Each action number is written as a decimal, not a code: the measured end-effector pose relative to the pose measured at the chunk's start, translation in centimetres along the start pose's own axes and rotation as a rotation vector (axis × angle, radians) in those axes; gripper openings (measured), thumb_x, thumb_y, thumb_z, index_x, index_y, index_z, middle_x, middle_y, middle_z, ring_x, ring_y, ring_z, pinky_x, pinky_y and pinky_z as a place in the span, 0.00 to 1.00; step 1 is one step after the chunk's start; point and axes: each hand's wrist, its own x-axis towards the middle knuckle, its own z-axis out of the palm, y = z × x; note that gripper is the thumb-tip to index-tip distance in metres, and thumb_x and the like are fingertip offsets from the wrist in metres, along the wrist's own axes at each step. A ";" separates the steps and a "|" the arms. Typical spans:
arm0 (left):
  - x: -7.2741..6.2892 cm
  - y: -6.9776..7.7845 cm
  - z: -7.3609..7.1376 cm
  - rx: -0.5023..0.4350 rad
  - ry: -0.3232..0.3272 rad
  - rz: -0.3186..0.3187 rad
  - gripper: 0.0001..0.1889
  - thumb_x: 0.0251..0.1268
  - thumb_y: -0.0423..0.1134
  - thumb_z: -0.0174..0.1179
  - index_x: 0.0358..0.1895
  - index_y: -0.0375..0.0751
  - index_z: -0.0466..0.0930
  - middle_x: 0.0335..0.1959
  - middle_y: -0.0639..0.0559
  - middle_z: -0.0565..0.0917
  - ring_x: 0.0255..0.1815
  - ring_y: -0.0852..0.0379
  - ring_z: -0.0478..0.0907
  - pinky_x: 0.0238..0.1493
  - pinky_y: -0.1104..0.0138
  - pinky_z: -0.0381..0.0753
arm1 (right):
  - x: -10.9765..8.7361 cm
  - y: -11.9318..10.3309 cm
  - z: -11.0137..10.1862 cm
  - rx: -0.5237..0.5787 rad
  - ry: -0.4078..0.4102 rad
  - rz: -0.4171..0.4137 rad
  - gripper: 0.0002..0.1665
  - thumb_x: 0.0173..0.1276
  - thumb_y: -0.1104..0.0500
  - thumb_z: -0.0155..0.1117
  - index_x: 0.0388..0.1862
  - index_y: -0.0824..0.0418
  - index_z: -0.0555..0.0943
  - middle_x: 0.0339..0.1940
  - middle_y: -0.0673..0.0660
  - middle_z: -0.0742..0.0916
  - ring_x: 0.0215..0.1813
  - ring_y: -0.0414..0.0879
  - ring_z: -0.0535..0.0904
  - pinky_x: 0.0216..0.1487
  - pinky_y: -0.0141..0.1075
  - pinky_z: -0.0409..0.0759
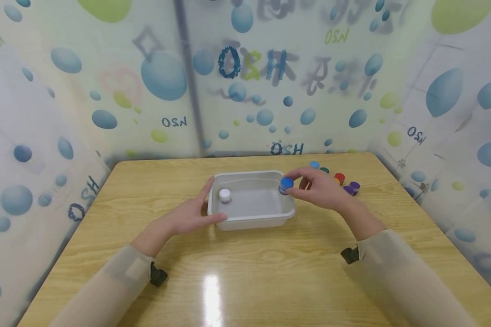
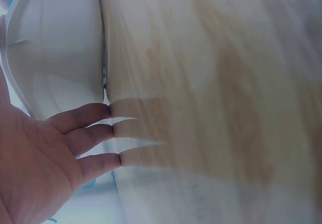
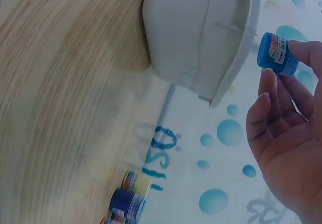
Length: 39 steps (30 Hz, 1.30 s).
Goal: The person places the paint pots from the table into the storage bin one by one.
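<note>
A white plastic bin (image 1: 251, 222) stands on the wooden table, with a small white-capped jar (image 1: 225, 195) inside near its left end. My left hand (image 1: 192, 213) spans that left end, thumb on the front rim and fingers spread along the side. In the left wrist view, three extended fingers (image 2: 93, 136) reach down to the tabletop beside the bin. Between thumb and fingertips, my right hand (image 1: 317, 188) pinches a small blue paint jar (image 1: 285, 185) over the bin's right end. The right wrist view shows this jar's printed label (image 3: 275, 49), tilted and at the rim's height.
Right of the bin, partly behind my right hand, several small jars stand together, among them a red-lidded jar (image 1: 339, 177), a purple-lidded jar (image 1: 354, 187) and a light-blue-lidded jar (image 1: 314, 165). A patterned wall covering (image 1: 245, 122) rises behind the table (image 1: 253, 277) and at both sides.
</note>
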 end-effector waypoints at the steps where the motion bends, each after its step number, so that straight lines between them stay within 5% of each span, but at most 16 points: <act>1: 0.0 0.0 0.0 -0.001 0.000 0.000 0.65 0.72 0.75 0.62 0.92 0.57 0.23 0.72 0.25 0.80 0.64 0.41 0.85 0.75 0.39 0.77 | 0.2 -0.2 0.3 0.000 -0.003 -0.011 0.23 0.75 0.50 0.77 0.66 0.53 0.87 0.46 0.53 0.89 0.43 0.49 0.82 0.39 0.39 0.84; 8: 0.0 0.0 0.1 0.007 0.006 0.002 0.65 0.71 0.75 0.62 0.92 0.56 0.23 0.69 0.25 0.82 0.60 0.43 0.86 0.73 0.40 0.78 | 2.2 -2.2 2.7 0.009 -0.045 -0.084 0.23 0.75 0.51 0.78 0.65 0.54 0.88 0.56 0.55 0.89 0.43 0.47 0.82 0.41 0.38 0.83; 16: 0.2 0.0 0.2 0.000 -0.011 -0.017 0.65 0.69 0.79 0.60 0.91 0.61 0.22 0.73 0.27 0.80 0.60 0.43 0.86 0.73 0.39 0.78 | 5.3 -3.4 5.8 -0.012 -0.070 -0.148 0.22 0.73 0.51 0.79 0.63 0.54 0.89 0.51 0.55 0.88 0.44 0.46 0.82 0.47 0.38 0.83; 21: 0.3 -0.3 0.1 0.031 -0.012 0.017 0.65 0.70 0.80 0.57 0.91 0.59 0.20 0.67 0.24 0.83 0.53 0.45 0.87 0.66 0.40 0.83 | 7.0 -4.3 7.7 -0.038 -0.120 -0.123 0.25 0.73 0.46 0.78 0.65 0.51 0.89 0.51 0.55 0.88 0.50 0.48 0.82 0.54 0.39 0.84; 25: 0.1 0.2 0.0 0.030 -0.012 -0.018 0.65 0.70 0.80 0.58 0.91 0.59 0.22 0.66 0.27 0.85 0.51 0.47 0.87 0.65 0.42 0.83 | 8.0 -5.0 8.8 -0.033 -0.159 -0.103 0.25 0.74 0.47 0.77 0.66 0.52 0.89 0.51 0.52 0.87 0.52 0.47 0.82 0.56 0.39 0.84; 33: 0.2 0.1 0.2 0.029 -0.008 -0.020 0.64 0.73 0.74 0.61 0.92 0.58 0.23 0.61 0.32 0.88 0.46 0.49 0.84 0.58 0.49 0.85 | 9.0 -5.2 10.5 0.071 -0.203 -0.087 0.23 0.73 0.54 0.77 0.64 0.55 0.88 0.44 0.51 0.87 0.45 0.44 0.80 0.48 0.34 0.80; 39: 0.3 0.0 0.1 0.023 -0.010 -0.025 0.65 0.72 0.76 0.61 0.91 0.59 0.22 0.44 0.41 0.89 0.39 0.50 0.83 0.47 0.56 0.82 | 9.3 -4.8 11.4 0.042 -0.256 -0.036 0.21 0.74 0.51 0.77 0.64 0.51 0.88 0.42 0.49 0.89 0.43 0.43 0.81 0.46 0.34 0.81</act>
